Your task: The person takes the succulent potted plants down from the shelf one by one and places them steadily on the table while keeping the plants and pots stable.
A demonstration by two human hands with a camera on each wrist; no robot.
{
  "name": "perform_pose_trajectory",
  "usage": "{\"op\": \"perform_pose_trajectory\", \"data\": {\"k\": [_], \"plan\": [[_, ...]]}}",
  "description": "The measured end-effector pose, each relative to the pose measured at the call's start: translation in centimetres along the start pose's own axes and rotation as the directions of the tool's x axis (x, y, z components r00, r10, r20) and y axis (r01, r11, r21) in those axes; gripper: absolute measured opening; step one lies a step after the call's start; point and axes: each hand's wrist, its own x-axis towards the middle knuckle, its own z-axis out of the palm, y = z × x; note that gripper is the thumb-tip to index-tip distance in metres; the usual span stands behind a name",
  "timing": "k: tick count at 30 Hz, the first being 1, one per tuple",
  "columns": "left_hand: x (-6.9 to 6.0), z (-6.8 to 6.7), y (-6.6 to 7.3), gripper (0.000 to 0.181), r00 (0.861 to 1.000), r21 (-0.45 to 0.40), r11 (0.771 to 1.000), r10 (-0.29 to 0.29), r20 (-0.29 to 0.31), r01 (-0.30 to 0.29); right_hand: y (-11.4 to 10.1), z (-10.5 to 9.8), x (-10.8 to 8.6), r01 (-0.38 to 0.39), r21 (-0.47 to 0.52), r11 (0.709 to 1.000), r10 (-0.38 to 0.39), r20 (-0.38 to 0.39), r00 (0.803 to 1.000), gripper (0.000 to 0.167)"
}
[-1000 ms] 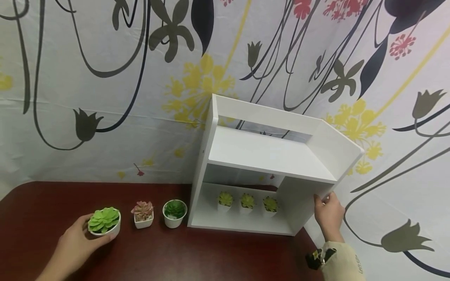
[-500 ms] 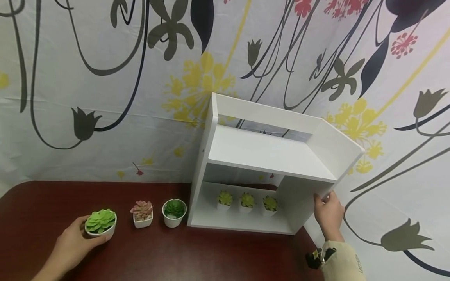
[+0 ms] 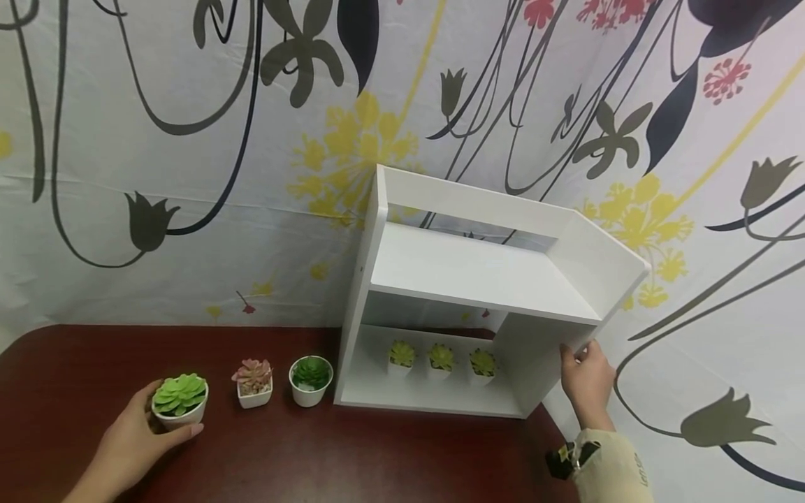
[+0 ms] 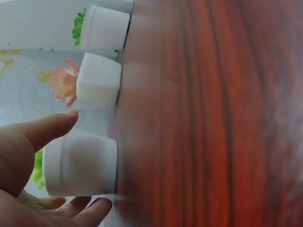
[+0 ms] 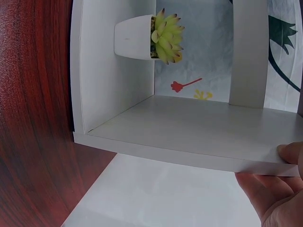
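On the table at the left, a white round pot with a bright green succulent [image 3: 180, 399] stands upright. My left hand [image 3: 135, 433] is around it, fingers along the far side. In the left wrist view the thumb [image 4: 52, 127] is apart from the pot's wall [image 4: 87, 163], and the fingertips lie close by the other side. My right hand [image 3: 589, 384] pinches the front edge of the right side panel of a white two-tier shelf [image 3: 484, 272], thumb inside and fingers outside, as the right wrist view also shows.
Right of the left hand stand a pink succulent in a square white pot [image 3: 254, 384] and a dark green one in a round pot [image 3: 311, 381]. Three small succulents, one being the middle potted succulent [image 3: 441, 360], line the lower shelf. A patterned curtain [image 3: 251, 175] hangs behind the table [image 3: 302, 454].
My left hand has shifted slightly left with the bright green succulent, which now rests on the table; the thumb has come away from the pot. The right hand keeps its hold on the shelf.
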Motion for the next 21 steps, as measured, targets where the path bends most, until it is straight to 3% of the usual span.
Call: {"op": "perform_pose_trajectory", "data": {"k": [6,9,12,16,21], "plan": [[-1.2,-0.3,1.0,0.133,0.998,-0.048,0.998,0.025,-0.057,-0.027,-0.1,0.1,0.1,0.001,-0.001,1.000,-0.001,-0.002,1.000,0.044],[-2.1,-0.5,1.9,0.128,0.991,-0.057,0.998,0.003,-0.132,-0.011,-0.1,0.2,0.1,0.003,0.000,1.000,-0.003,-0.001,1.000,0.043],[-3.1,-0.2,3.0,0.120,0.974,-0.086,0.996,0.010,-0.227,-0.030,-0.1,0.2,0.1,0.002,0.004,1.000,-0.002,-0.002,1.000,0.043],[-4.6,0.6,4.8,0.088,0.941,-0.074,0.989,0.094,-0.327,-0.124,-0.1,0.1,0.0,-0.005,0.007,1.000,0.005,-0.006,1.000,0.043],[-6.2,1.8,7.3,0.046,0.923,-0.050,0.969,0.214,-0.319,-0.241,0.1,0.2,-0.1,-0.003,0.014,1.000,0.003,-0.006,1.000,0.043]]}}
